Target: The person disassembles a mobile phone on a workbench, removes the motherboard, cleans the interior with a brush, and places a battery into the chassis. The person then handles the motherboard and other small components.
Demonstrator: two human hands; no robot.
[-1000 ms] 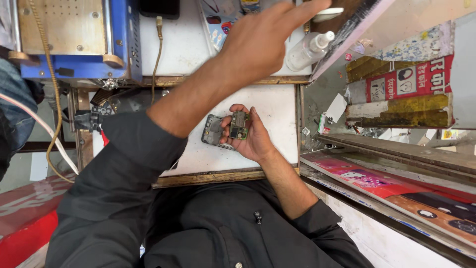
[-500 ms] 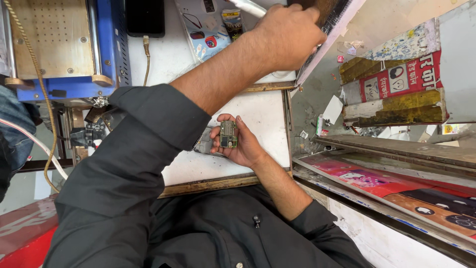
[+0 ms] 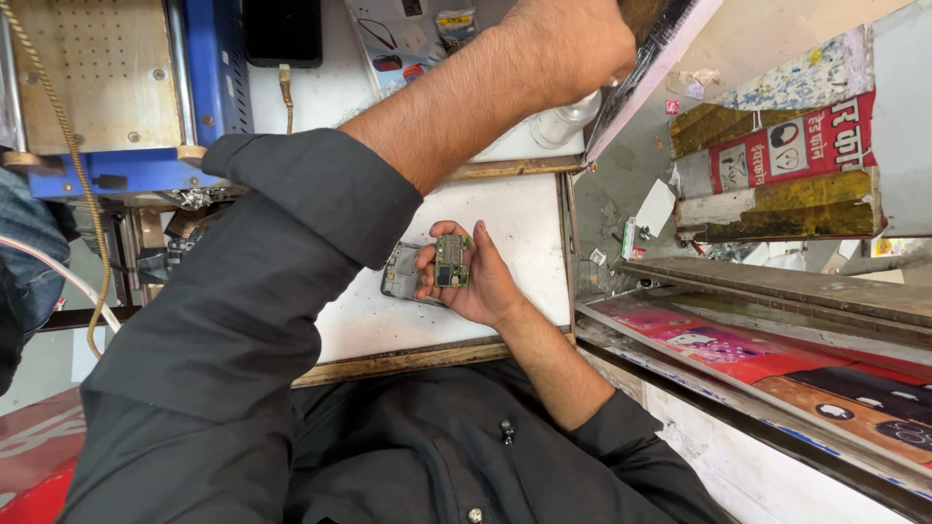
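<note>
Nearest the camera, a dark buttoned shirt (image 3: pixel 466 456) is seen, its sleeves pushed up both forearms. Just beyond it, over a white work surface (image 3: pixel 505 218) edged by a wooden strip (image 3: pixel 408 361), a small green circuit board (image 3: pixel 450 260) is pinched upright between thumb and fingers of the right hand (image 3: pixel 476 281), whose palm is turned up. A grey phone frame (image 3: pixel 400 272) is seen just behind that board, touching the same fingers (whether it is gripped or merely lies on the surface cannot be told). The left hand (image 3: pixel 573 44) is stretched well away from the board, up toward the far edge of the bench, where its fingers are curled closed near the top of the view; what is grasped there is cut off by the frame and cannot be told. Just under that hand a clear plastic bottle (image 3: pixel 563 121) is seen lying on the bench. Farther off, a blue machine with a perforated metal plate (image 3: pixel 97 78) is placed at the left, with a dark phone (image 3: pixel 282 29) beside it and a cable plugged into it. To the right, a shelf with colourful printed packets (image 3: pixel 777 146) is seen.
</note>
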